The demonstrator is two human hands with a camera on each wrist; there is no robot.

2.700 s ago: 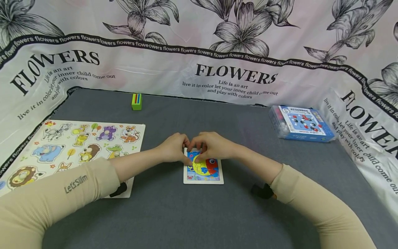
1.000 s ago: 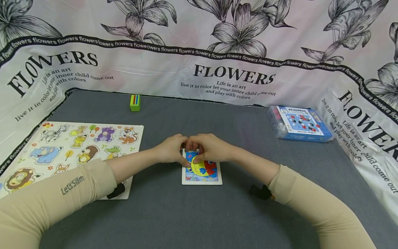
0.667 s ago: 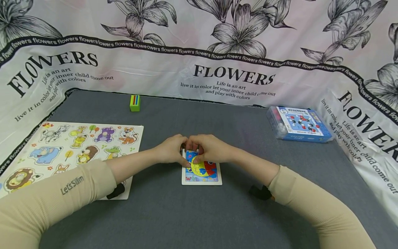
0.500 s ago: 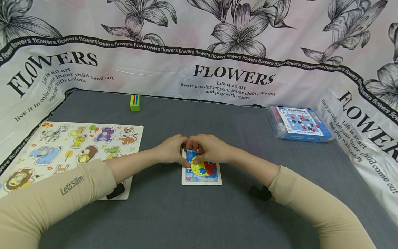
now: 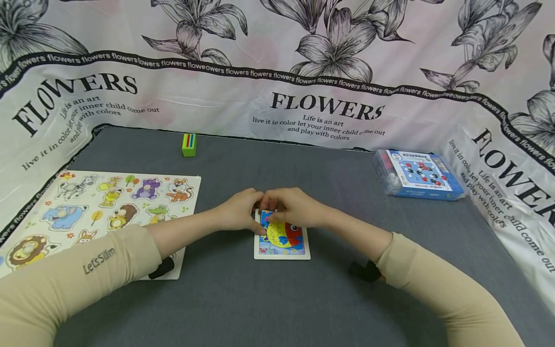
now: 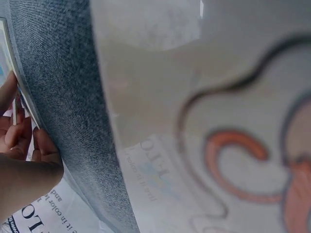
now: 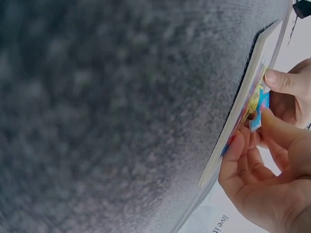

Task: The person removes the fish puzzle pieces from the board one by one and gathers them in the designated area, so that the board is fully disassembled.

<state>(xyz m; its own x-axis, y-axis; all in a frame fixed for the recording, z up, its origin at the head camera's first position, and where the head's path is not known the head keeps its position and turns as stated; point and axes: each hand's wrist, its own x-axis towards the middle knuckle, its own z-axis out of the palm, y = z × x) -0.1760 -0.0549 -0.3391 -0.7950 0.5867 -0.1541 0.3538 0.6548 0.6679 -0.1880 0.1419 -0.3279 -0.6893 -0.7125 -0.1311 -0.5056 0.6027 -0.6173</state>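
Observation:
A small jigsaw puzzle [image 5: 282, 256] of a yellow and red fish, in a white frame, lies on the grey table. My left hand [image 5: 238, 209] holds its far left corner, thumb on the face and fingers at the edge. My right hand [image 5: 299, 207] pinches a blue puzzle piece [image 7: 263, 103] between thumb and fingers. That piece is tilted up from the picture near the far left corner. In the left wrist view the puzzle frame [image 6: 22, 87] shows only at the left margin. Both hands hide the puzzle's far edge.
A large white animal board [image 5: 191, 193] lies under the left forearm. Toward the back stand a green block with coloured stripes [image 5: 189, 146] and, at right, a blue box with a molecule picture [image 5: 418, 173]. A flower-printed cloth [image 5: 208, 111] rises behind the table.
My right thumb has shifted slightly away from me and to the left, off the yellow fish. The blue piece now tilts up in its pinch. My left hand has stayed nearly still.

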